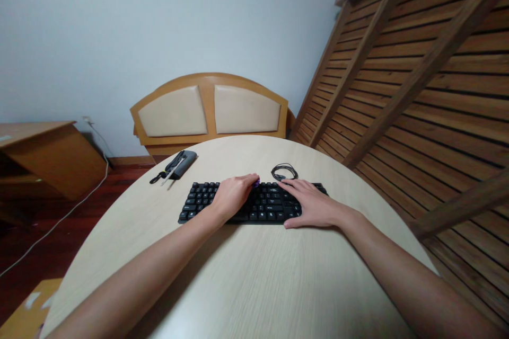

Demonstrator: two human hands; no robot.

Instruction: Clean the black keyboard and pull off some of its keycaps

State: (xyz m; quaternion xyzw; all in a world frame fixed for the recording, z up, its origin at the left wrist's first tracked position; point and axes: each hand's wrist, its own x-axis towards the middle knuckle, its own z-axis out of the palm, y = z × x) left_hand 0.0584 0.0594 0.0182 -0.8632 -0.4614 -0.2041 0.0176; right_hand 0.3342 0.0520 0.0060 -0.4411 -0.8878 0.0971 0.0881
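Note:
A black keyboard [274, 206] lies flat across the round table. My left hand [234, 196] is over its middle, fingers closed around a small purple thing [257, 182] that shows only at the fingertips. What kind of thing it is stays hidden by the fingers. My right hand [312, 204] rests on the right end of the keyboard, fingers spread, with the thumb at the near edge. Just beyond that hand sits a coiled black cable [284, 171].
At the table's [254, 275] far left is a dark grey device [186, 163] with a black cord and a thin light stick [173, 171] against it. Behind stands a padded headboard [210, 106]. Wooden slats [417, 90] lean at right; a desk [47, 153] is left.

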